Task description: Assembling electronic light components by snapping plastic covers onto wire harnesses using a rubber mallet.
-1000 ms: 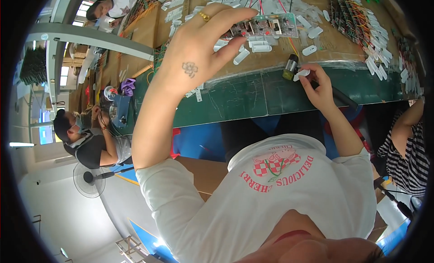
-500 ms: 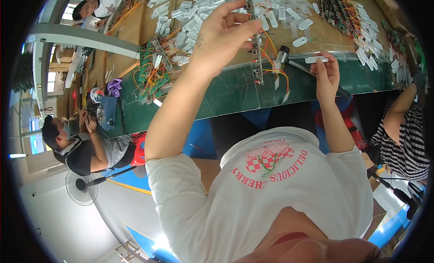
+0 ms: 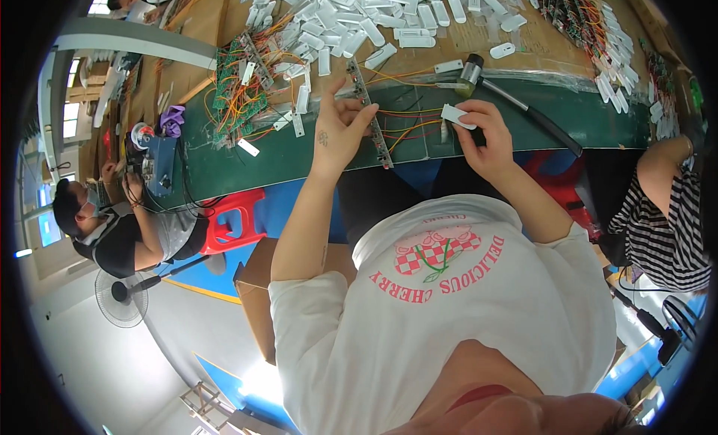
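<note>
The left hand [image 3: 340,132] pinches a long narrow circuit strip [image 3: 372,113] trailing orange wires, held at the green edge of the surface [image 3: 299,155]. Just right of the strip, the right hand [image 3: 486,136] pinches a small white plastic casing [image 3: 458,116]. It looks like fitting work: the casing must next line up with the strip.

Bare green mat [image 3: 299,155] at 9 o'clock of left hand [image 3: 338,128]; mallet [image 3: 516,106] blocks at 3 o'clock of right hand [image 3: 486,132]; white casings [image 3: 389,16] crowd 12 o'clock.
</note>
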The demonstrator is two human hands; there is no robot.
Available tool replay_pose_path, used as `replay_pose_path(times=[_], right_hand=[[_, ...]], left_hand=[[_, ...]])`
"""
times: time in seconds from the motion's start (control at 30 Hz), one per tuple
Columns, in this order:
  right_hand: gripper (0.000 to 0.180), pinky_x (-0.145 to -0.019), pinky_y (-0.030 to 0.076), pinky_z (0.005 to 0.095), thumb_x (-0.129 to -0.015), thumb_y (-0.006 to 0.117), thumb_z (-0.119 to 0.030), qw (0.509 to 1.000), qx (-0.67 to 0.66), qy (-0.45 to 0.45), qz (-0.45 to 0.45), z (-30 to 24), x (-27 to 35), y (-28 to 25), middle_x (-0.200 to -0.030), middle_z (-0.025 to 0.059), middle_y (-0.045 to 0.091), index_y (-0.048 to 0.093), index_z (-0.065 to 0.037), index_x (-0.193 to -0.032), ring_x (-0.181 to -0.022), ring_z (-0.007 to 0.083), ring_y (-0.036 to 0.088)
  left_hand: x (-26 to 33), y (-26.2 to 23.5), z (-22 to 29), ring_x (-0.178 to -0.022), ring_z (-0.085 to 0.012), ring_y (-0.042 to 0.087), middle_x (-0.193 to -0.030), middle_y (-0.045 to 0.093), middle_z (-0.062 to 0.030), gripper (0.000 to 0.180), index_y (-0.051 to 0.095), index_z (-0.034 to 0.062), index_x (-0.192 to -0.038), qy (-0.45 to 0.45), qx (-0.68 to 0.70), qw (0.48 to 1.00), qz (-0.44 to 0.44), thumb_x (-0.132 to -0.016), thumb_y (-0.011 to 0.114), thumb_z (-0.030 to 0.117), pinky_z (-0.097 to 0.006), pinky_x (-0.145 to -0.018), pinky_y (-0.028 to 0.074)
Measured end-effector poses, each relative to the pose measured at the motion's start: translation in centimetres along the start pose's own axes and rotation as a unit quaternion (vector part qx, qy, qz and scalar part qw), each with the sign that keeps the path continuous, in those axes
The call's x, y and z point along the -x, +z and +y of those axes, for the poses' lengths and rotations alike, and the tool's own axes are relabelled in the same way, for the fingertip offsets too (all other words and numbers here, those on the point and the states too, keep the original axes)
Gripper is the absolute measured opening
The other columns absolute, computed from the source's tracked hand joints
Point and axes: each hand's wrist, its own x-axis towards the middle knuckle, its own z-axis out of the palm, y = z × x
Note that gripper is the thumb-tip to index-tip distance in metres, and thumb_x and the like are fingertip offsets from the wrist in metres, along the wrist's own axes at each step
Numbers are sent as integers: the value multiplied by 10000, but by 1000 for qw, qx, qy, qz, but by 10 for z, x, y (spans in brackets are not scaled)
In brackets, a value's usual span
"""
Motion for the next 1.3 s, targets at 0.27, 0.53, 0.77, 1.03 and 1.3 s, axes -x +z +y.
replay_pose_path(times=[0.27,0.53,0.77,1.03,1.3], right_hand=[[216,-932,505,341,-888,626,98,984,-55,46,165,11,-13,4,-1175,167,589,549,-25,-1048,-1072,252,618],[224,-946,499,455,-819,690,-8,950,244,-134,-138,12,-43,32,-1129,106,652,637,-68,-1027,-1065,303,643],[197,-940,501,428,-824,673,-36,940,262,-120,-185,-10,-21,32,-1152,87,662,643,-73,-1016,-1031,275,657],[183,-819,533,390,-857,686,-69,970,194,-71,-130,-6,-48,33,-1118,89,685,659,-85,-1038,-969,296,673],[244,-840,514,437,-895,650,-100,964,155,-100,-190,42,-89,43,-1102,104,673,604,-81,-1133,-986,351,643]], left_hand=[[7,-19,-10,-668,-114,609,-787,632,-64,698,395,78,-1481,105,-212,971,37,-885,756,116,-246,-587,474],[7,-23,-11,-567,-150,555,-663,570,-51,635,498,95,-1439,137,-331,933,46,-863,755,176,-300,-555,456],[11,-55,-7,-599,-257,546,-656,527,-77,665,507,145,-1456,150,-410,900,-6,-837,746,188,-379,-600,456],[19,-49,16,-918,-323,617,-950,636,-128,531,639,149,-1290,252,-618,743,47,-795,784,278,-435,-762,500],[-5,12,-5,-977,-308,595,-953,617,-88,144,667,89,-893,339,-391,855,-38,-795,755,147,-451,-884,418]])
